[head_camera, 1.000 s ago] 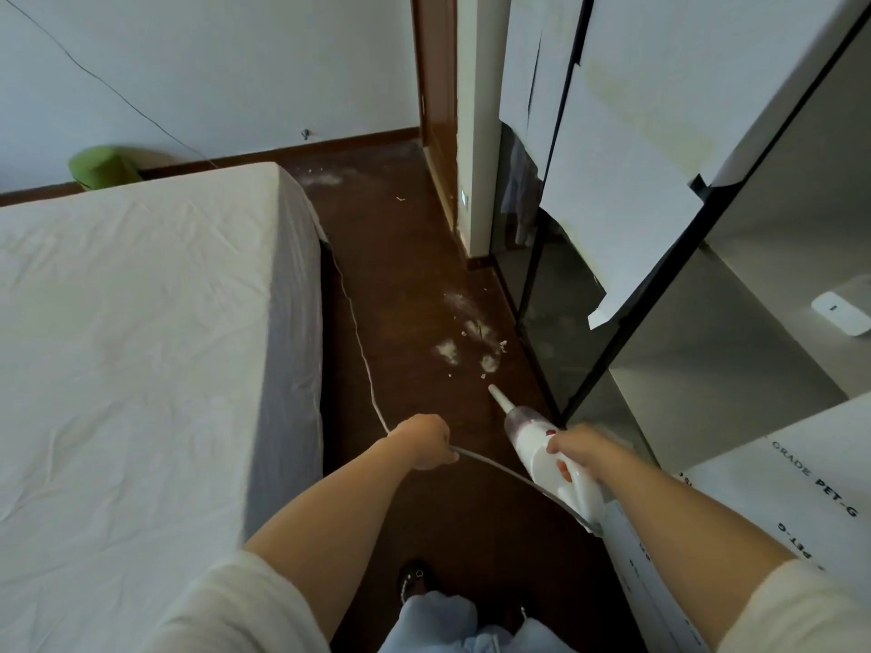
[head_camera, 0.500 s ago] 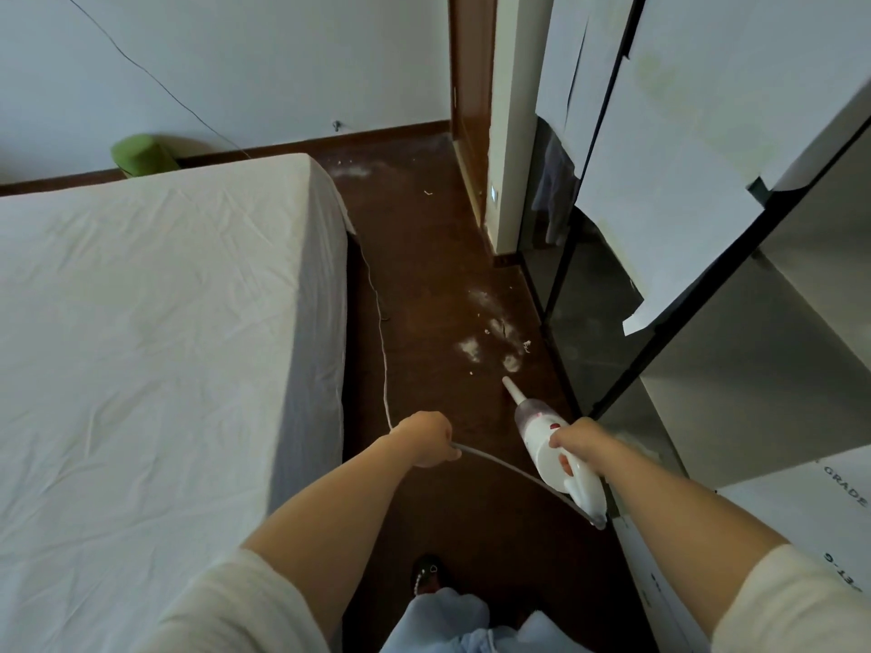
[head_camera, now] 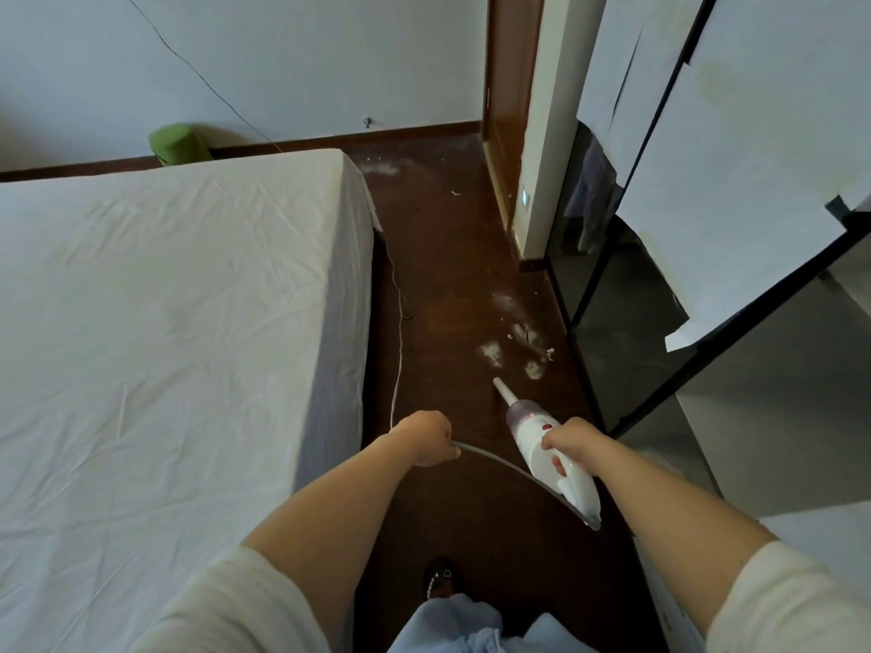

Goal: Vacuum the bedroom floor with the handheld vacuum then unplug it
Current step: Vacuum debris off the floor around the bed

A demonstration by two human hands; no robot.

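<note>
Head view, looking down a narrow strip of dark wooden floor (head_camera: 452, 275) between a bed and a wardrobe. Right hand (head_camera: 572, 440), lower centre-right of the frame, grip wrapped round the white body of the handheld vacuum (head_camera: 546, 445), fingers curled over the top, thumb side hidden. Vacuum angled toward the upper left, narrow nozzle tip just above or on the floor, just short of the pale dust patches (head_camera: 513, 351) lying beside the wardrobe's foot; contact with the floor impossible to tell. Left hand (head_camera: 424, 435), at centre frame, grip closed in a fist round the white power cord (head_camera: 399, 351). From that fist, one run of cord arcing right and down to the rear end of the vacuum, the other running up the frame along the foot of the bed side. Bed (head_camera: 165, 346) with wrinkled white sheet filling the left half of the frame. More pale dust and small scraps (head_camera: 386, 168) on the floor near the far corner, upper centre. Green object (head_camera: 176, 144) against the wall in the upper left, behind the bed. Dark glass wardrobe doors with white paper sheets (head_camera: 735, 195) stuck on, at right. Dark shoe (head_camera: 440, 579) and light blue trouser legs at the bottom edge.
</note>
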